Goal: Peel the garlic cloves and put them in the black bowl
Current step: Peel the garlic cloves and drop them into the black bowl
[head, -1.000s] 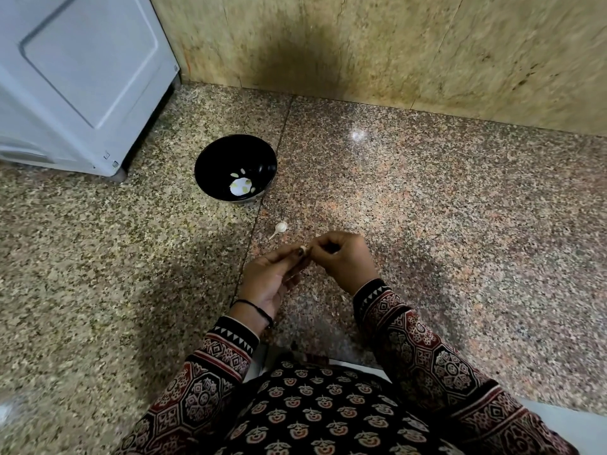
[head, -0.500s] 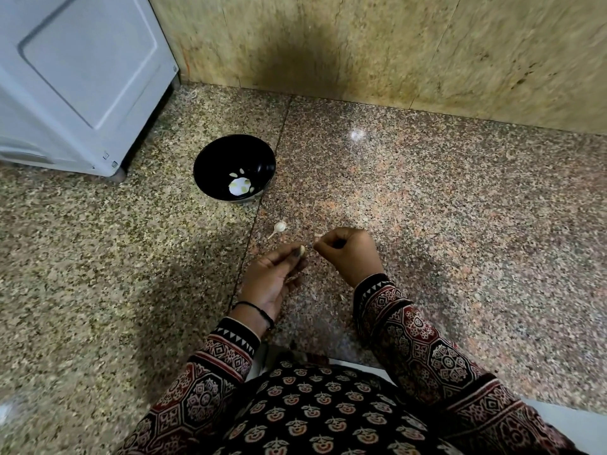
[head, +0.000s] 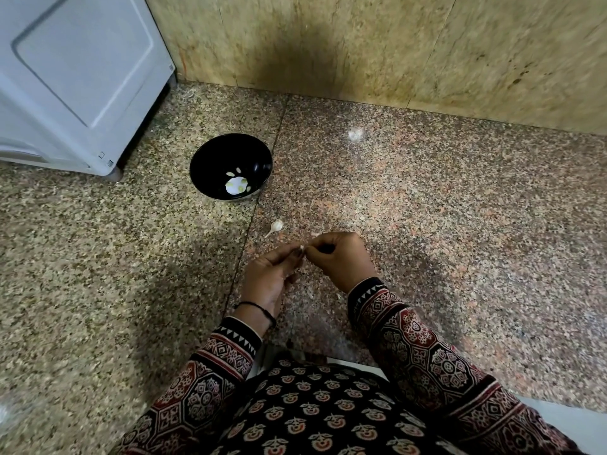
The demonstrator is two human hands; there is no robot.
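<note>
The floor (head: 460, 224) is polished speckled granite, glossy enough to carry a bright spot of reflected light. The wall (head: 427, 54) behind it is smooth yellowish stone, duller, with a dark stain. The black bowl (head: 210, 159) is smooth and shiny inside. A white appliance (head: 75, 77) at the floor's far left corner has a smooth, satin casing. The sleeves (head: 427, 356) are matt printed cloth. A garlic clove (head: 277, 225) on the floor wears dry, papery skin.

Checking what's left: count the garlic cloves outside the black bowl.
2. A loose clove lies on the floor; a second clove is pinched between left hand and right hand. Palms may hide more.
</note>
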